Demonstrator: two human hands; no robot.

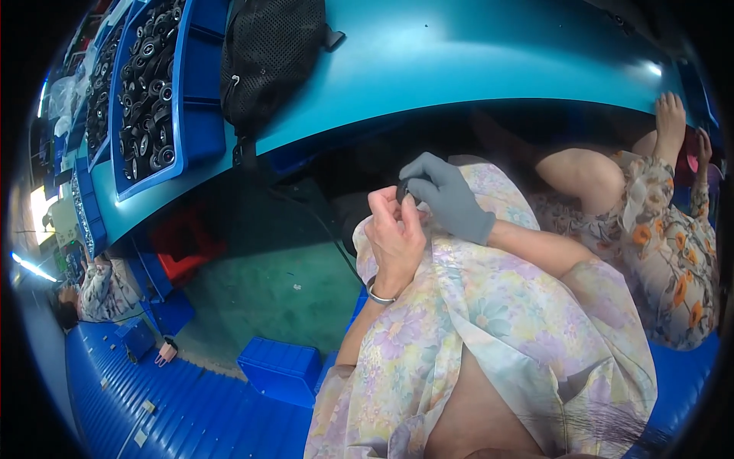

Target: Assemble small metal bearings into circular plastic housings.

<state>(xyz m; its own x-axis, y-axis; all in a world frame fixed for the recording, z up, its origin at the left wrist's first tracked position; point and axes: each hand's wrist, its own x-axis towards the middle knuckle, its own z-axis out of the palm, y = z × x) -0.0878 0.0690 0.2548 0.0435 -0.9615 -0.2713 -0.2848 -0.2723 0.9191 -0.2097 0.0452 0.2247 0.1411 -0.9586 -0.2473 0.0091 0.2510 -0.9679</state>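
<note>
Over my lap, both hands meet on a small round black part, mostly covered by fingers, so its exact kind does not show. My left hand is bare, with a bracelet at the wrist, and its thumb and fingertips pinch the part from the near left side. A grey glove covers my right hand, whose bent fingers grip the same part from above and the right. At the upper left, a blue bin on the table holds many black wheel-like parts with ringed centres.
A blue-green table curves across the top, with a black mesh bag on it. A red stool and a blue crate stand on the left. Another person sits close on my right; one more person is far left.
</note>
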